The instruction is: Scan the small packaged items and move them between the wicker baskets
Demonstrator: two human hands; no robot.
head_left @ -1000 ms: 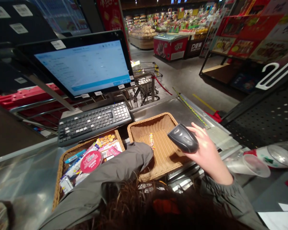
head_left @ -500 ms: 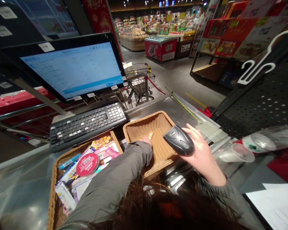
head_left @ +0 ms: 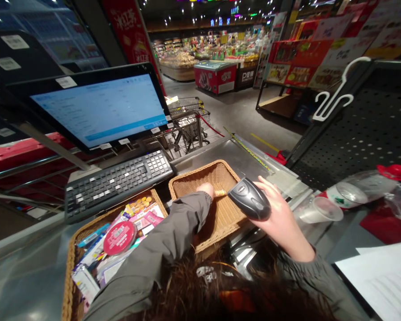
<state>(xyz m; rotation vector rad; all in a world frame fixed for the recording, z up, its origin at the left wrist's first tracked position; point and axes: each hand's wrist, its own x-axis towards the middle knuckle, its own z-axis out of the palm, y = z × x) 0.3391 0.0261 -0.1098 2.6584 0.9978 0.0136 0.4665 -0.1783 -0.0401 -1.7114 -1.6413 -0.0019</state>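
Observation:
My right hand (head_left: 280,220) is closed around a dark grey barcode scanner (head_left: 249,198), held over the right wicker basket (head_left: 200,174). My left hand (head_left: 206,190) reaches out of a grey sleeve into that basket and pinches a small yellow packet (head_left: 219,192). The left wicker basket (head_left: 74,236) holds several small packaged goods, among them a round red tin (head_left: 119,232).
A black keyboard (head_left: 115,183) and a lit monitor (head_left: 100,107) stand behind the baskets on the steel counter (head_left: 240,154). Plastic cups (head_left: 319,209) and a bottle lie at right beside a black pegboard (head_left: 364,133). White paper (head_left: 384,281) lies at lower right. Shopping carts (head_left: 187,120) stand beyond.
My left hand has come out from under the sleeve, reached into the right basket and taken the small yellow packet. The scanner hand has barely moved.

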